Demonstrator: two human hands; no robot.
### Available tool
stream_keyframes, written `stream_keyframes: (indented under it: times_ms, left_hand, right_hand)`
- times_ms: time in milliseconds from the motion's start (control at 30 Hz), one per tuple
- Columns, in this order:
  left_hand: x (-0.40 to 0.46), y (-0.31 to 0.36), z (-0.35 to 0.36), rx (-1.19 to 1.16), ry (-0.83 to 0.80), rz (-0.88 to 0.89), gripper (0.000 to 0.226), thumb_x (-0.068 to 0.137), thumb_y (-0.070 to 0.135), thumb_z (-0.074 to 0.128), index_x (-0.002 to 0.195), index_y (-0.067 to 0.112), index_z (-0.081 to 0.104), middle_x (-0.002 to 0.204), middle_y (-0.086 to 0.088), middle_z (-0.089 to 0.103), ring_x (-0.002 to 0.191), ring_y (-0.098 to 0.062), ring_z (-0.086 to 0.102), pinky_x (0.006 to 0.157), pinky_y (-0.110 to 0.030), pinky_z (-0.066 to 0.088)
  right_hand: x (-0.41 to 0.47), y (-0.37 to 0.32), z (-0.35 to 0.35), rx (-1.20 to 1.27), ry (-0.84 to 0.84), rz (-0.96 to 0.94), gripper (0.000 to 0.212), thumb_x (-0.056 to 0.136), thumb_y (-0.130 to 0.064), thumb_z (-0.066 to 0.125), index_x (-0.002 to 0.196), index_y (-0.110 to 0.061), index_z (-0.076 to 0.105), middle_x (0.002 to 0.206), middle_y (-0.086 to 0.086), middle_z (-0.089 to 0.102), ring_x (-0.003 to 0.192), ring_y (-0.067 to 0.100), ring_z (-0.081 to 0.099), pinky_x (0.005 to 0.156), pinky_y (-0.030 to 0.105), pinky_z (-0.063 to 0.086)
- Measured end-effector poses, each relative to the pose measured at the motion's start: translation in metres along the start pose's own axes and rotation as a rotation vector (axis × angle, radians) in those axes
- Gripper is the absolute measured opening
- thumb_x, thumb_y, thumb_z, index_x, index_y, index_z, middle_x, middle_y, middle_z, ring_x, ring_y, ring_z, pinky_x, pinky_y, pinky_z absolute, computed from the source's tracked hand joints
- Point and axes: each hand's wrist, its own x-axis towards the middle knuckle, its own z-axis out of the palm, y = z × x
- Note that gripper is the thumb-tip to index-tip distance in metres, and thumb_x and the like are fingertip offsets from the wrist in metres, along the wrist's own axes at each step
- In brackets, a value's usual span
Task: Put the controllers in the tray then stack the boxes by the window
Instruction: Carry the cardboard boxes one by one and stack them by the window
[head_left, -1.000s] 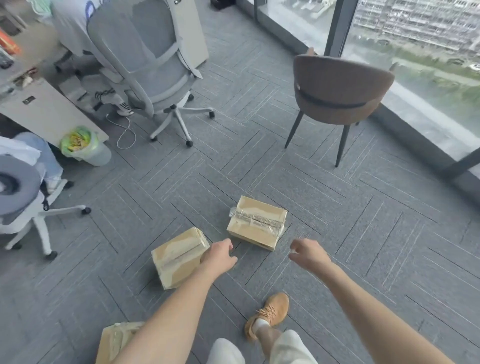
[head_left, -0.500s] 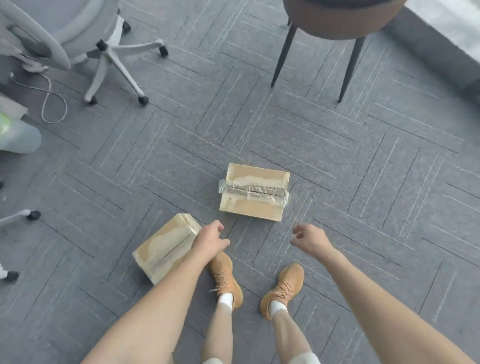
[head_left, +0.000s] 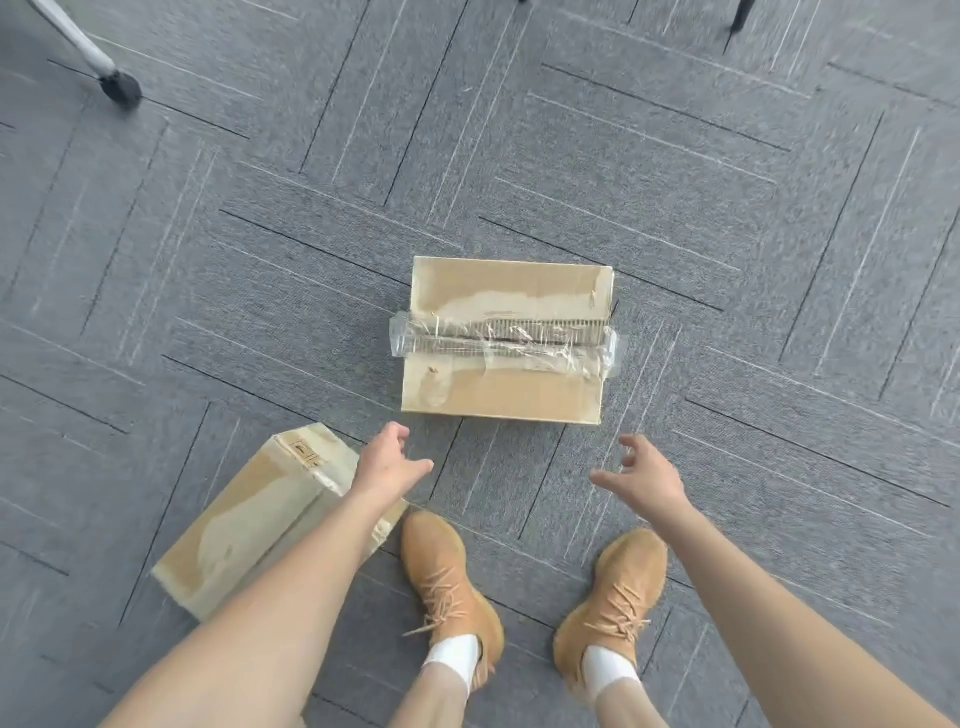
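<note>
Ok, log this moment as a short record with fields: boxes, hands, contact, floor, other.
boxes: taped box lies flat ahead of the feet; second box lies angled to its left, partly behind the left forearm
left hand: left hand fingers spread, empty, near the taped box's near left corner
right hand: right hand fingers spread, empty, short of the near right corner
contact: neither hand touches the taped box
floor: grey carpet tiles
other: tan shoes; chair caster at upper left

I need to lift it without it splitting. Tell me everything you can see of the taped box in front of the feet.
The taped box is brown cardboard, lying flat on the grey carpet. Crumpled clear tape runs along its centre seam, where torn paper exposes corrugation; pale scuffs flank it. Nothing touches it; both hands hover short of its near edge.
</note>
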Motion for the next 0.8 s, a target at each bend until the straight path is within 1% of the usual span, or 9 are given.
stream_keyframes:
  times_ms: [233, 333, 400, 467, 567, 633, 733, 767, 800]
  left_hand:
    - [0.09, -0.024, 0.048, -0.1, 0.038, -0.096, 0.101, 0.073, 0.037, 0.083, 0.151, 0.011, 0.025, 0.149, -0.01, 0.045, 0.134, -0.028, 0.046, 0.109, -0.043, 0.04]
    - [0.12, -0.028, 0.063, -0.151, 0.079, -0.061, 0.086, 0.072, 0.036, 0.085, 0.142, 0.011, 0.042, 0.14, -0.009, 0.054, 0.13, -0.028, 0.05, 0.102, -0.036, 0.041]
    - [0.135, -0.031, 0.069, -0.285, 0.095, -0.02, 0.074, 0.071, 0.028, 0.087, 0.135, 0.012, 0.053, 0.133, -0.005, 0.06, 0.125, -0.026, 0.054, 0.1, -0.032, 0.041]
    - [0.142, -0.03, 0.072, -0.448, 0.097, 0.006, 0.071, 0.071, 0.017, 0.087, 0.134, 0.012, 0.054, 0.127, -0.001, 0.063, 0.119, -0.02, 0.057, 0.1, -0.028, 0.04]
    - [0.148, -0.024, 0.072, -0.672, 0.072, 0.048, 0.075, 0.072, 0.002, 0.083, 0.138, 0.012, 0.049, 0.126, 0.002, 0.059, 0.116, -0.014, 0.053, 0.1, -0.022, 0.034]
    - [0.145, -0.02, 0.071, -0.67, 0.065, 0.092, 0.074, 0.073, 0.001, 0.082, 0.138, 0.013, 0.049, 0.126, 0.001, 0.059, 0.115, -0.012, 0.052, 0.098, -0.019, 0.035]
    - [0.136, -0.012, 0.059, -0.634, 0.054, 0.139, 0.069, 0.074, 0.001, 0.081, 0.134, 0.014, 0.05, 0.124, 0.0, 0.06, 0.113, -0.012, 0.052, 0.084, -0.005, 0.042]
    - [0.132, -0.008, 0.053, -0.598, 0.047, 0.156, 0.066, 0.074, 0.005, 0.083, 0.131, 0.015, 0.052, 0.121, 0.002, 0.06, 0.112, -0.012, 0.053, 0.086, -0.006, 0.042]
    - [0.13, -0.005, 0.047, -0.543, 0.049, 0.166, 0.065, 0.072, 0.012, 0.085, 0.128, 0.016, 0.053, 0.119, 0.004, 0.06, 0.112, -0.012, 0.054, 0.093, -0.013, 0.042]
  right_hand:
    - [0.093, 0.021, 0.031, 0.105, 0.061, -0.056, 0.105, 0.071, -0.033, 0.088, 0.155, -0.023, 0.026, 0.144, 0.01, 0.05, 0.124, 0.025, 0.056, 0.101, 0.047, 0.049]
    - [0.122, 0.027, 0.044, 0.116, 0.049, -0.11, 0.11, 0.066, -0.035, 0.09, 0.154, -0.028, 0.025, 0.143, 0.007, 0.051, 0.123, 0.025, 0.055, 0.102, 0.052, 0.048]
    - [0.136, 0.029, 0.051, 0.157, 0.039, -0.166, 0.107, 0.065, -0.032, 0.091, 0.152, -0.029, 0.028, 0.141, 0.001, 0.053, 0.124, 0.024, 0.054, 0.102, 0.052, 0.047]
    - [0.144, 0.029, 0.057, 0.204, 0.057, -0.221, 0.101, 0.066, -0.025, 0.09, 0.149, -0.031, 0.032, 0.133, -0.01, 0.056, 0.121, 0.016, 0.053, 0.103, 0.048, 0.044]
    - [0.152, 0.025, 0.064, 0.298, 0.068, -0.304, 0.096, 0.062, -0.032, 0.092, 0.142, -0.04, 0.038, 0.128, -0.017, 0.061, 0.119, 0.013, 0.057, 0.104, 0.05, 0.046]
    - [0.153, 0.025, 0.067, 0.388, 0.081, -0.314, 0.093, 0.063, -0.028, 0.092, 0.141, -0.035, 0.042, 0.127, -0.014, 0.062, 0.115, 0.009, 0.061, 0.102, 0.043, 0.051]
    - [0.141, 0.015, 0.058, 0.474, 0.086, -0.368, 0.082, 0.069, -0.02, 0.089, 0.136, -0.031, 0.044, 0.115, -0.02, 0.062, 0.096, -0.017, 0.058, 0.086, 0.009, 0.051]
    - [0.137, 0.011, 0.053, 0.487, 0.074, -0.39, 0.084, 0.069, -0.022, 0.088, 0.138, -0.032, 0.041, 0.111, -0.024, 0.059, 0.093, -0.018, 0.056, 0.086, 0.008, 0.048]
    - [0.131, 0.005, 0.046, 0.497, 0.063, -0.41, 0.094, 0.066, -0.028, 0.088, 0.144, -0.032, 0.037, 0.111, -0.026, 0.058, 0.097, -0.014, 0.055, 0.093, 0.017, 0.047]
